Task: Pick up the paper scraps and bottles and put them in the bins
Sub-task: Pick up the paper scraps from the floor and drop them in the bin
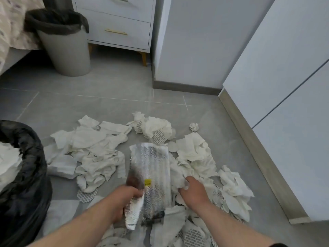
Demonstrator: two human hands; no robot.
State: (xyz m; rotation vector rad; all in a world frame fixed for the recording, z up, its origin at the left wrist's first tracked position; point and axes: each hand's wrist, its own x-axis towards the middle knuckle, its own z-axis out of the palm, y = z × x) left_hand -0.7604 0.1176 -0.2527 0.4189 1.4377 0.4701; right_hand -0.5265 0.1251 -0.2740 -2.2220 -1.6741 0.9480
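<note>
Between my two hands, low in the head view, lies the foil sheet (151, 166), a crinkled silver strip with a small yellow label. Left hand (124, 198): its fingers (136, 193) are curled round the sheet's near left edge and grip it. Right hand (193, 191): fingers (184, 192) bunched into a wad of the paper scraps (99, 152), just right of the foil; how much paper they enclose I cannot tell. The sheet's long axis runs straight away from the left fingers, and its far end rests over the heap, which spreads across the floor (106, 104) ahead of and to either side of both hands. Printed round discs lie among the scraps. I see no bottle.

Near bin (26, 175), black-lined and already holding white paper: directly left of the left fingers, close by. Far bin (67, 50), grey with a dark liner: ahead and to the left, beside the drawer unit (115, 24), well apart from either hand.

Judgement: both hands are loaded, so the coming move is a carry leftward to the near bin. The left hand is the nearer; the right must cross over the foil and the heap to reach it. Because the sheet trails forward from a grip at one end, I would expect it to swing or drag scraps unless it is lifted first.
</note>
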